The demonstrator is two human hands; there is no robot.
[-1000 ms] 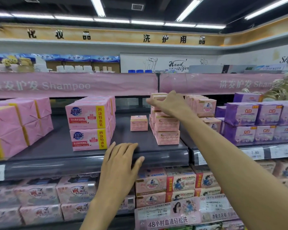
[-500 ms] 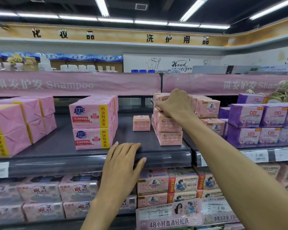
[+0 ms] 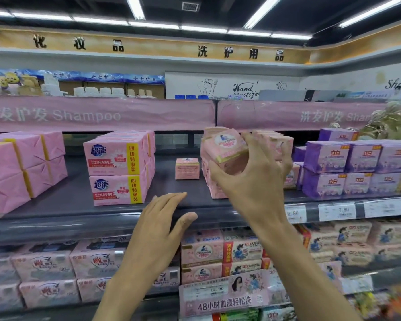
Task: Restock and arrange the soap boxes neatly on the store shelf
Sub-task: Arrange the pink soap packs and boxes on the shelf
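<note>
Gripping one pink soap box [image 3: 226, 151] in R hand [image 3: 252, 181], thumb at near lower edge, fingers curled over far side. Held clear of the stack [image 3: 215, 188] just below & behind the palm, label tilted toward viewer, prob. to check the face before seating it. Laying L hand [image 3: 162, 225] flat on shelf lip [image 3: 79, 224], fingers straight, holding nothing; looks like bracing for the reach. Just left of R hand, beyond L fingertips: lone box [image 3: 187, 168] w/ bare shelf round it, likely the gap to fill. Right of R hand: purple boxes [image 3: 357, 167], already in rows. Up-left of L hand: pink 4-packs [image 3: 116, 172], stacked two high. Next, by guess: set held box beside lone one, edges flush, label fwd. Careful w/ stack: looks uneven, could slip if nudged.
</note>
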